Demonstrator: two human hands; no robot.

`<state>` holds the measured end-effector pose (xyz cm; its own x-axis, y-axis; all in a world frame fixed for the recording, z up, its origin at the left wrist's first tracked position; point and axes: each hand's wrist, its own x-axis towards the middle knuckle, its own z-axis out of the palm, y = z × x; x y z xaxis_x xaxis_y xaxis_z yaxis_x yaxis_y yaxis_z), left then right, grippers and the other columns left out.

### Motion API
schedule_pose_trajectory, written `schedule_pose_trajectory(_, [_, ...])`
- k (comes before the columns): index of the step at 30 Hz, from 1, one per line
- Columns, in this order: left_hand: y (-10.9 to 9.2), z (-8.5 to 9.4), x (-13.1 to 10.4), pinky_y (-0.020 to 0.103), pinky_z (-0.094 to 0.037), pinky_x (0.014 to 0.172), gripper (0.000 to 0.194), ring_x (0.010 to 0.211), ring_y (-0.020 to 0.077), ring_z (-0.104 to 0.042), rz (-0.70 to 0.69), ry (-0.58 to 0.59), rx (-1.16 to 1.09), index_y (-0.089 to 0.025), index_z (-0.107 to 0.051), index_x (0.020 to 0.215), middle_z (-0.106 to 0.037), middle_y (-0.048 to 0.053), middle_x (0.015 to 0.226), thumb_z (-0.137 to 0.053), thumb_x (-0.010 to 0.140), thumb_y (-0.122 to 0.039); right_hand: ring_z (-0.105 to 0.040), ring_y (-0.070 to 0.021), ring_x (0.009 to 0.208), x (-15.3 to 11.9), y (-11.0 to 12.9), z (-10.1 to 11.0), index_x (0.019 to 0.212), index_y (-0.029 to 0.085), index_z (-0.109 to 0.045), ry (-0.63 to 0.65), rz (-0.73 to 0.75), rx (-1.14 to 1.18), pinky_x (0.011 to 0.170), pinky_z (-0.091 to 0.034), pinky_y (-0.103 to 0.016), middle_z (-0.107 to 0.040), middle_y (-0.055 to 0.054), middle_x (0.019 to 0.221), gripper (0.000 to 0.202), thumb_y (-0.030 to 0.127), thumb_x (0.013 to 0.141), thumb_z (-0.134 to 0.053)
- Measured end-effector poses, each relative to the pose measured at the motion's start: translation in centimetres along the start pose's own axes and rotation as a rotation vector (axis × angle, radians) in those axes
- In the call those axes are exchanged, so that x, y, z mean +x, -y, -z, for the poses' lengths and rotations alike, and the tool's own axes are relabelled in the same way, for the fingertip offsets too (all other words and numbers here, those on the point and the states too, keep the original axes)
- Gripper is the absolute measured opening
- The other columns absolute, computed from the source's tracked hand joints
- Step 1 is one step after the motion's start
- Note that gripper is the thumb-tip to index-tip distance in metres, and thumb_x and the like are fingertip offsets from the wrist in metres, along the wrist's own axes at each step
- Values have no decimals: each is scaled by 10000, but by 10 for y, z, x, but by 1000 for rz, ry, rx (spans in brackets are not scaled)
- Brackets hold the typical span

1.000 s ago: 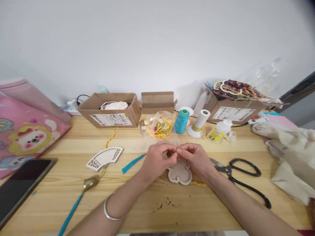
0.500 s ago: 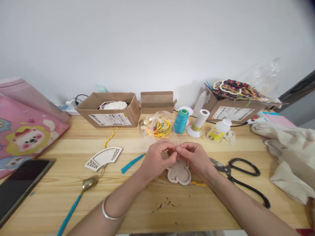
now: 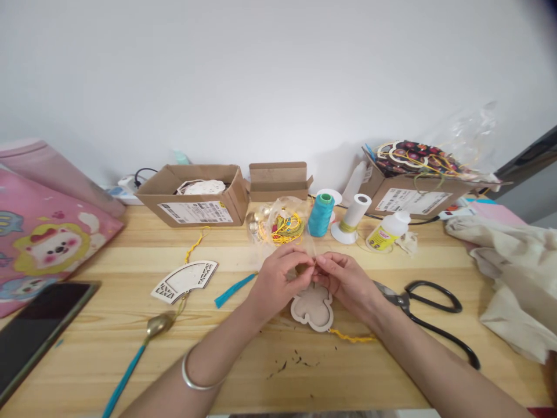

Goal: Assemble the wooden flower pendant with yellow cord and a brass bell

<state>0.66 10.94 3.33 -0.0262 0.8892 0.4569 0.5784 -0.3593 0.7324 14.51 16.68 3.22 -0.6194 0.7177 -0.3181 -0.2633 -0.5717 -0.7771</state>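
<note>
My left hand and my right hand meet at the middle of the table, fingertips pinched on a thin cord that barely shows. A small gold-coloured thing peeks out among my left fingers; its kind is unclear. Below them is a flower-shaped wooden frame, partly covered by my hands, with a yellow braided cord trailing right. Left of my hands lies a blue tassel. Farther left are a fan-shaped wooden ornament and a gold bell with a blue tassel.
Black-handled scissors lie by my right forearm. Behind stand a bag of yellow cords, a blue thread spool, a white spool, a glue bottle and cardboard boxes. A phone and cloth flank the table.
The flower-shaped frame has shifted slightly left and turned, and more of its yellow cord shows. My right fingertips have drawn a little apart from the left ones.
</note>
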Motion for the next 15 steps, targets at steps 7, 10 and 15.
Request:
schedule_pose_trajectory(7, [0,-1,0,250,-446,700,88,754,135,-551,-15,4,-24,-190,-600,734,-599,20,772,-520,754,-160,-567,-54,537,-1,-1,1,623,144,-680,8,-18,-26,599,-466,-172,-652,10,590,155,271,568,-749])
schedule_pose_trajectory(10, [0,-1,-1,250,-451,702,87,745,133,-559,-9,-14,-31,-186,-599,722,-609,19,761,-524,743,-149,-561,-50,535,0,-5,3,643,144,-687,30,18,-51,598,-460,-168,-649,9,582,149,272,587,-740])
schedule_pose_trajectory(15, [0,-2,-2,270,-459,720,99,748,139,-568,10,-20,-31,-186,-606,712,-622,21,755,-519,735,-146,-573,-65,535,3,-12,6,653,155,-692,6,89,-85,601,-471,-193,-662,6,590,148,274,581,-743])
